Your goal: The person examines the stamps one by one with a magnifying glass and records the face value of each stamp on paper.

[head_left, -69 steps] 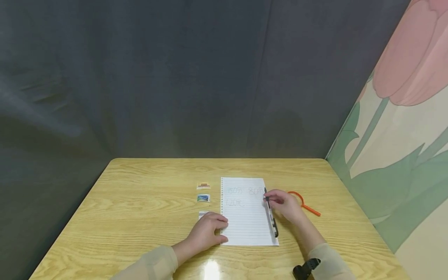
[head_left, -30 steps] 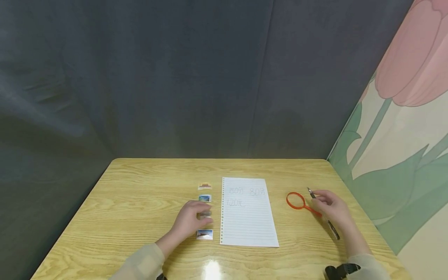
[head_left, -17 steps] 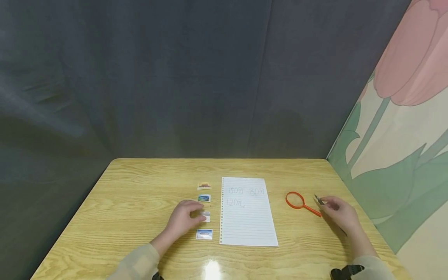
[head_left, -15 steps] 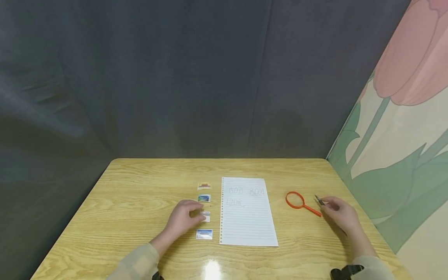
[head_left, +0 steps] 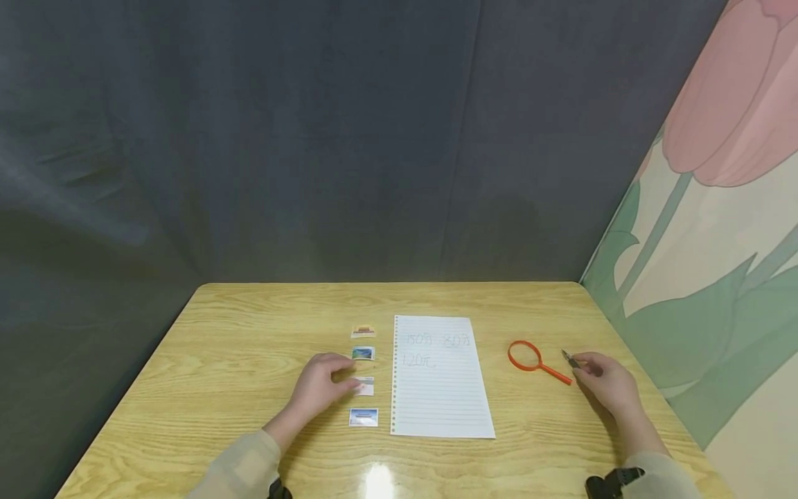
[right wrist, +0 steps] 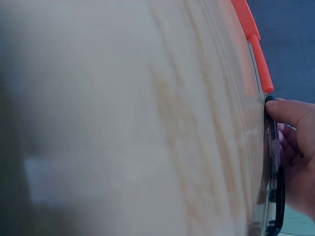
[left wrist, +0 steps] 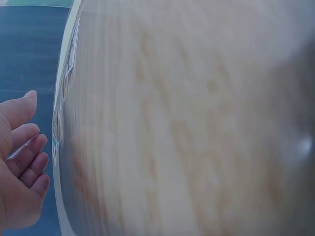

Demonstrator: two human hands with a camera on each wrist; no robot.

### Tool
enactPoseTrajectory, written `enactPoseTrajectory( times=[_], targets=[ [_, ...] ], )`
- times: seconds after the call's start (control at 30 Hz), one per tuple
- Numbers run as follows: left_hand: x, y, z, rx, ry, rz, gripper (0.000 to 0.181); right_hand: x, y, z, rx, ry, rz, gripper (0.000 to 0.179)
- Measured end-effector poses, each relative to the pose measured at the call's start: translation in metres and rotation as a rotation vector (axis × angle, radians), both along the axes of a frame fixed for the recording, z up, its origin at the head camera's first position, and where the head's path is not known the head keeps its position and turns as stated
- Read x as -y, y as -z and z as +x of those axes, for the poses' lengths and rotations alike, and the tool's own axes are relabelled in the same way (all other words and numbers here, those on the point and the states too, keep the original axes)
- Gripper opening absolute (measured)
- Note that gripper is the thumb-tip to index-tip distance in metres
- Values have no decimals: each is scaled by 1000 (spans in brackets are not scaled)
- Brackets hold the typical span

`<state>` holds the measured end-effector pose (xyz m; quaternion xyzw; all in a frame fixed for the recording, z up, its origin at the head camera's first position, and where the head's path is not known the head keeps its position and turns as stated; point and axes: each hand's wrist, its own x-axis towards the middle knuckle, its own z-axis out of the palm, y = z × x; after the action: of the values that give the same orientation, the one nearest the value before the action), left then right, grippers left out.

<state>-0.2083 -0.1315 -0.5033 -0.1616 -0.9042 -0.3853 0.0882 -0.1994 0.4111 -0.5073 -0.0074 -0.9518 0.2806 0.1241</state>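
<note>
My left hand [head_left: 320,384] lies beside a short column of stamps, fingers loosely bent and holding nothing. Its thumb tip overlaps the left edge of a pale stamp [head_left: 366,387], and its fingertips come close to a blue-green stamp [head_left: 364,353]. In the left wrist view the same hand [left wrist: 22,162] has its palm showing and fingers relaxed. Off to the right, my right hand [head_left: 607,381] holds a pen [head_left: 570,358] whose tip points up and left; the hand covers most of it. In the right wrist view the pen [right wrist: 273,157] lies along the fingers, pinched near its front.
A lined sheet of paper [head_left: 442,402] with handwriting lies between the hands. An orange magnifying glass [head_left: 555,375] lies just left of the right hand. An orange-yellow stamp [head_left: 364,332] and a blue stamp [head_left: 364,417] complete the column. A dark curtain [head_left: 374,173] hangs behind the table.
The right hand has carried the pen from the paper's right edge to right of the magnifying glass. My left hand has left the paper and moved left, uncovering the lower stamps.
</note>
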Motion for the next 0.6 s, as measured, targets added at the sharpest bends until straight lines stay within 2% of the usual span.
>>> enactPoseTrajectory(
  times=[0.17,0.37,0.47,0.6],
  targets=[
    [2,-1,0,7,-8,12,33,1,-2,1,-3,-5,-5,28],
    [5,-3,-3,11,-25,16,32,20,-10,3,-117,-21,-42,28],
    [5,-5,-6,8,-26,9,32,31,-13,4,-96,-49,-90,29],
    [5,-6,-10,1,-24,6,33,40,-14,4,-48,-65,-49,30]
  ],
)
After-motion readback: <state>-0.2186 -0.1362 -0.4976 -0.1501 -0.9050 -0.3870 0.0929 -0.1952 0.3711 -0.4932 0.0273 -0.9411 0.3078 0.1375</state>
